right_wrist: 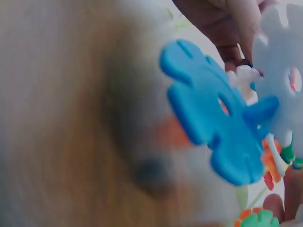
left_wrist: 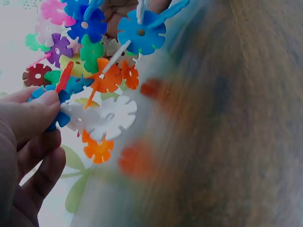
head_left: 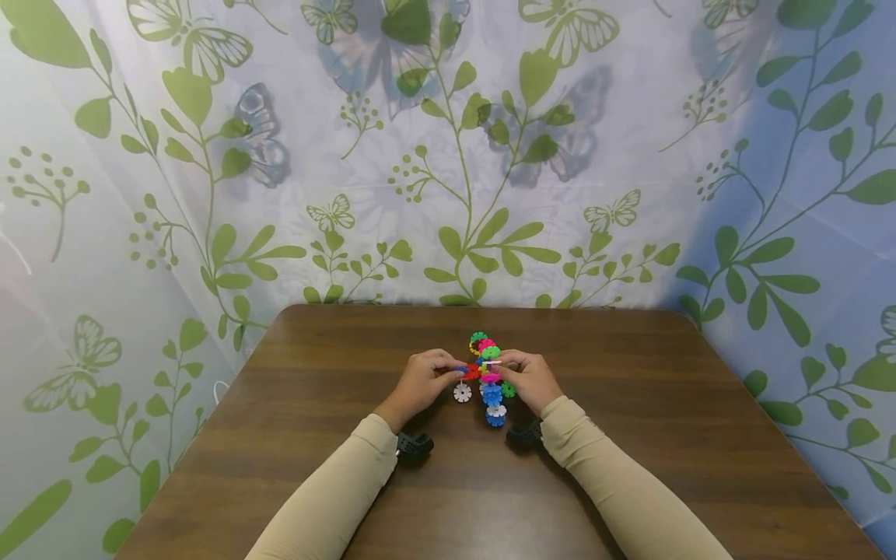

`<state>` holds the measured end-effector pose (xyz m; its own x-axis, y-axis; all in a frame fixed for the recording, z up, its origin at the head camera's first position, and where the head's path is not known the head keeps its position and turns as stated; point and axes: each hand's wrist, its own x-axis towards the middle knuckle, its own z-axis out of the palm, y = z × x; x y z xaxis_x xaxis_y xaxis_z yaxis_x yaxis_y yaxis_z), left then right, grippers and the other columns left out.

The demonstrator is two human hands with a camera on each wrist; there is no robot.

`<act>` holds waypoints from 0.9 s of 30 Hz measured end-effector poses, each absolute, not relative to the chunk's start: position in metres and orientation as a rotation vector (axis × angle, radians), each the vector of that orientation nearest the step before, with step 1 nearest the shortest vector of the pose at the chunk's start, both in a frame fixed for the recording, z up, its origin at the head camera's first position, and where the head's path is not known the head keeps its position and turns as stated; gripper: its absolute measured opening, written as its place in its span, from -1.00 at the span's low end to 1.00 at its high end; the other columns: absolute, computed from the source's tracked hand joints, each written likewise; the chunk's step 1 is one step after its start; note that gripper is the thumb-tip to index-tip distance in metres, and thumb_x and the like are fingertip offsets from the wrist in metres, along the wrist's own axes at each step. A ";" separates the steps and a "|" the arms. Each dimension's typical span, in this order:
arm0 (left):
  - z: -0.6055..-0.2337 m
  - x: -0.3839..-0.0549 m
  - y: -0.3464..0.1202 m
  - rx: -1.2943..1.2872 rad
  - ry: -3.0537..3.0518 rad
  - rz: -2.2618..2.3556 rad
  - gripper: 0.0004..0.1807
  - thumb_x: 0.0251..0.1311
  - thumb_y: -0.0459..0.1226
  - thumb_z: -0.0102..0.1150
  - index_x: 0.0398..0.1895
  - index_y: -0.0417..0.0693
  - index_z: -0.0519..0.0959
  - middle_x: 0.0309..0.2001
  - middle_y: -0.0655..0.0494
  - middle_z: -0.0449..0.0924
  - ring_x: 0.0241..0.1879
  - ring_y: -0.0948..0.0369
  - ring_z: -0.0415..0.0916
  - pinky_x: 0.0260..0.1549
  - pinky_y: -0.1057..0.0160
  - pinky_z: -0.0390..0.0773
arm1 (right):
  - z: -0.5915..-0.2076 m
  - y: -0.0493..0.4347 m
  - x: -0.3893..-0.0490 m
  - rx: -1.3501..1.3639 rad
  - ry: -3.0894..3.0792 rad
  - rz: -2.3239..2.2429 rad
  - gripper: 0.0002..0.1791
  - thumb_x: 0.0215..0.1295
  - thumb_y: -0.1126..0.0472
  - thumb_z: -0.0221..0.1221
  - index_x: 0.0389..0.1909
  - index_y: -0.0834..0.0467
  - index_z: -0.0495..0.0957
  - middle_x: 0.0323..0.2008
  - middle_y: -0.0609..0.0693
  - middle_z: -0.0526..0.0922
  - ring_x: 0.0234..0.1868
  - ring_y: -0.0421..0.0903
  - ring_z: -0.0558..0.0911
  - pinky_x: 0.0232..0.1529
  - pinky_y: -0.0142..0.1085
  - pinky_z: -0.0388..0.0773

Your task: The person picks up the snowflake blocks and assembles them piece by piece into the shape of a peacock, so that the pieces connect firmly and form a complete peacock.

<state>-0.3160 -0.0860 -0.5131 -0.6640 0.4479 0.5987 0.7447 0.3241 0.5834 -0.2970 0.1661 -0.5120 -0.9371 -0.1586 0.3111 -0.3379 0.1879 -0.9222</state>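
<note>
Close above the table, a model of interlocking notched plastic discs (head_left: 492, 395) in many colours is between both hands. The left hand (head_left: 416, 379) pinches a blue notched disc (left_wrist: 61, 116) at the model's left side, between thumb and fingers. Beside those fingertips a white notched disc (left_wrist: 113, 117) joins the other pieces, with an orange disc (left_wrist: 98, 147) below it. On the right side the right hand (head_left: 533, 381) grips the model near its middle, its fingertips partly hidden by discs. A large blue disc (right_wrist: 208, 111) and a pale white disc (right_wrist: 279, 71) fill the right wrist view.
The brown wooden table (head_left: 455, 498) reflects the discs on its glossy surface. A curtain (head_left: 462, 155) printed with green leaves and butterflies hangs behind it and along both sides. Black wrist straps (head_left: 416, 447) are at both wrists, next to beige sleeves (head_left: 329, 490).
</note>
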 end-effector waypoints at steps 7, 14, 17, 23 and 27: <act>-0.511 -0.314 -0.085 -1.032 -2.249 -1.248 -0.85 0.25 -0.40 0.50 -0.13 -0.15 0.83 -0.22 0.18 0.74 -0.22 0.28 0.65 -0.25 0.31 0.69 | -0.516 0.160 -0.298 0.404 -2.278 1.940 -0.91 0.39 0.39 0.37 -0.18 0.35 0.79 -0.01 0.17 0.74 0.04 0.05 0.66 -0.06 -0.32 0.67; -0.514 -0.312 -0.084 -1.038 -2.265 -1.267 -0.83 0.27 -0.38 0.48 -0.09 -0.17 0.82 -0.20 0.16 0.74 -0.21 0.26 0.65 -0.21 0.28 0.69 | -0.519 0.160 -0.295 0.409 -2.256 1.955 -0.90 0.40 0.41 0.36 -0.17 0.39 0.77 0.02 0.24 0.72 -0.04 -0.01 0.70 -0.10 -0.32 0.68; -0.515 -0.311 -0.085 -1.031 -2.290 -1.282 -0.82 0.28 -0.37 0.48 -0.08 -0.15 0.82 -0.19 0.17 0.74 -0.22 0.25 0.64 -0.20 0.25 0.69 | -0.521 0.163 -0.295 0.434 -2.253 1.950 -0.88 0.40 0.39 0.36 -0.15 0.39 0.77 0.02 0.24 0.72 -0.06 -0.01 0.71 -0.11 -0.32 0.68; -0.517 -0.311 -0.085 -0.992 -2.344 -1.299 -0.84 0.30 -0.33 0.48 -0.08 -0.09 0.82 -0.19 0.21 0.72 -0.26 0.27 0.60 -0.22 0.24 0.69 | -0.522 0.167 -0.298 0.523 -2.323 1.806 -0.89 0.41 0.33 0.38 -0.14 0.29 0.79 0.00 0.17 0.74 -0.10 0.03 0.72 -0.14 -0.31 0.68; -0.519 -0.312 -0.085 -0.962 -2.332 -1.310 -0.85 0.30 -0.34 0.48 -0.09 -0.09 0.82 -0.18 0.22 0.73 -0.26 0.27 0.61 -0.23 0.25 0.69 | -0.522 0.170 -0.299 0.611 -2.356 1.667 -0.86 0.43 0.29 0.37 -0.08 0.25 0.77 0.00 0.15 0.74 -0.20 0.03 0.71 -0.25 -0.29 0.68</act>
